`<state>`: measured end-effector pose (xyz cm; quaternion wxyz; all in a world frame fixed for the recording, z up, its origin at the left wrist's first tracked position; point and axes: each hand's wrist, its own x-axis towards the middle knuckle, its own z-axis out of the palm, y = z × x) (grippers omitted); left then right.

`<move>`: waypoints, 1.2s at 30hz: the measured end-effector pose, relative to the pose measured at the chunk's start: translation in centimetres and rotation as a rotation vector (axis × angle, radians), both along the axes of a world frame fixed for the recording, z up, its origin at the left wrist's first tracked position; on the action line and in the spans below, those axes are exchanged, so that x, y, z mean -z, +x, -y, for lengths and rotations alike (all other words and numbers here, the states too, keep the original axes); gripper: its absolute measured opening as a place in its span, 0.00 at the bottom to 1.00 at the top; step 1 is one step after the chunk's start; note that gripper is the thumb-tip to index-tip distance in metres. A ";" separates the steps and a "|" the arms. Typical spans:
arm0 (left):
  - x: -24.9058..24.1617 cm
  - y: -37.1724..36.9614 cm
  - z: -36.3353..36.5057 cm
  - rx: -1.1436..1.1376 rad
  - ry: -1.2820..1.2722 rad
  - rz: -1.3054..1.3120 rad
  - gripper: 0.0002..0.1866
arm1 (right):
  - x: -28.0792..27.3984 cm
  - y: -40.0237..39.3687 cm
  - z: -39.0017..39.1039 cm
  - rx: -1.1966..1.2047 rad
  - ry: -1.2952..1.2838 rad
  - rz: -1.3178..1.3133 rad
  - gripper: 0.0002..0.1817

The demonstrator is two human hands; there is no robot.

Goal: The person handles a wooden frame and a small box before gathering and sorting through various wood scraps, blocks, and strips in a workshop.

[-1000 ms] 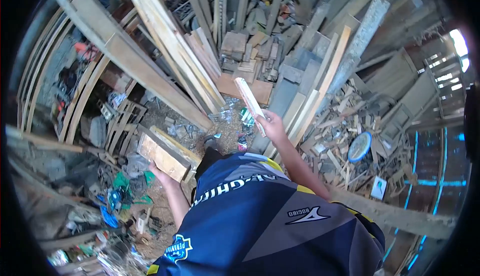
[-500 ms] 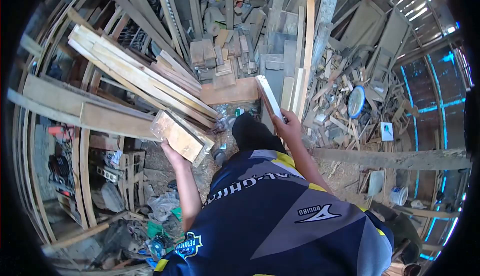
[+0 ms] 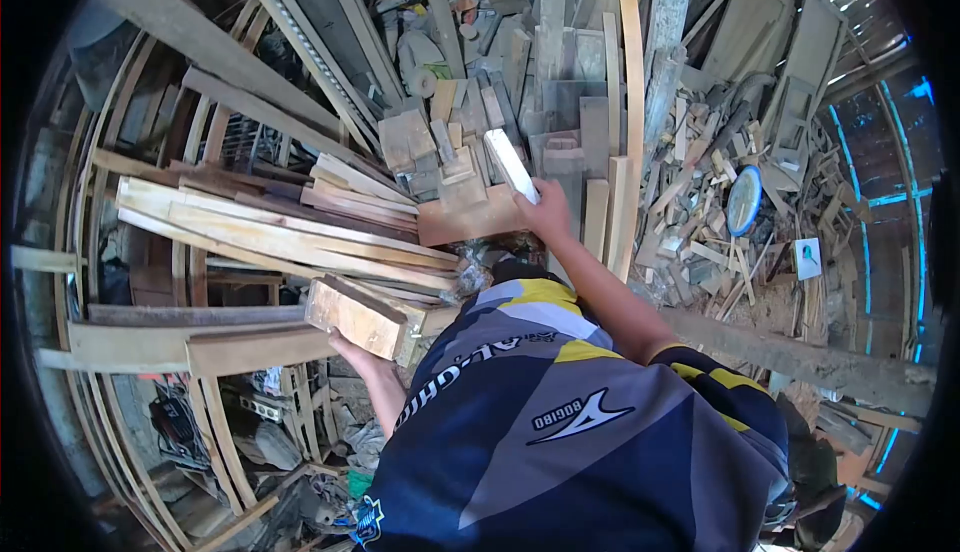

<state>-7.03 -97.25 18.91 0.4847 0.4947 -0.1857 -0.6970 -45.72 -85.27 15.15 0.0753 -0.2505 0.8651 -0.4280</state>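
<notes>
My left hand [image 3: 362, 354] is wrapped round the underside of a short, thick wooden block [image 3: 352, 322], which looks like two pieces laid together. Its fingers are mostly hidden beneath the wood. Farther forward, my right hand [image 3: 547, 212] is closed on the near end of a narrow pale wooden piece [image 3: 509, 162], whose far end points ahead. Beyond that piece lies a pile of short wood offcuts [image 3: 462, 188], and a reddish-brown board [image 3: 450, 224] is just to the left of my right hand.
Long pale boards [image 3: 270, 242] stretch across the left. Upright planks [image 3: 630, 102] lean ahead on the right, beside a heap of scrap wood [image 3: 700, 192] with a round blue-rimmed object [image 3: 744, 200]. A thick beam [image 3: 810, 360] crosses at right; a wooden rack [image 3: 210, 422] stands at lower left.
My right arm has stretched forward, carrying the narrow wooden piece over to the offcut pile. The view has turned and leaned forward. The block stays in my left hand.
</notes>
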 end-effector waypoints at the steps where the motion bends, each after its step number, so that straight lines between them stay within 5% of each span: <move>1: -1.0 -1.7 0.4 -0.019 -0.009 0.051 0.39 | 0.4 -1.7 1.4 0.001 -0.041 -0.010 0.21; 11: -2.1 -10.8 5.6 -0.124 -0.073 0.072 0.39 | 4.4 -16.8 16.4 0.000 0.041 -0.015 0.25; 16: -3.2 -13.5 5.4 -0.112 0.005 0.136 0.38 | 7.6 -20.5 23.3 0.263 0.136 -0.024 0.28; 18: -3.2 -14.0 5.4 -0.119 0.029 0.142 0.38 | 8.7 -20.7 23.9 0.218 0.167 0.147 0.30; 20: -3.2 -14.6 5.5 -0.127 0.055 0.139 0.38 | 10.0 -19.4 22.8 -0.071 0.128 0.333 0.32; 22: -3.1 -15.5 5.6 -0.137 0.032 0.134 0.39 | 7.5 -17.4 20.9 -0.098 0.191 0.174 0.33; 24: -2.7 -15.8 6.0 -0.134 0.041 0.144 0.39 | 7.0 -16.7 19.5 -0.251 0.226 0.439 0.30; 27: -0.5 -15.7 7.3 -0.089 0.004 0.103 0.40 | 5.0 -15.2 17.8 -0.302 0.172 0.428 0.24; 32: -3.9 -20.1 9.1 -0.043 0.002 0.057 0.41 | 1.9 -13.7 17.5 -0.621 0.080 0.461 0.20; 34: -4.6 -21.4 9.7 -0.030 -0.005 0.119 0.41 | -1.3 -12.2 17.5 -0.620 -0.163 0.858 0.17; 36: -3.2 -21.3 10.7 0.048 -0.012 0.013 0.41 | -4.3 -11.2 18.0 -0.681 -0.163 0.830 0.16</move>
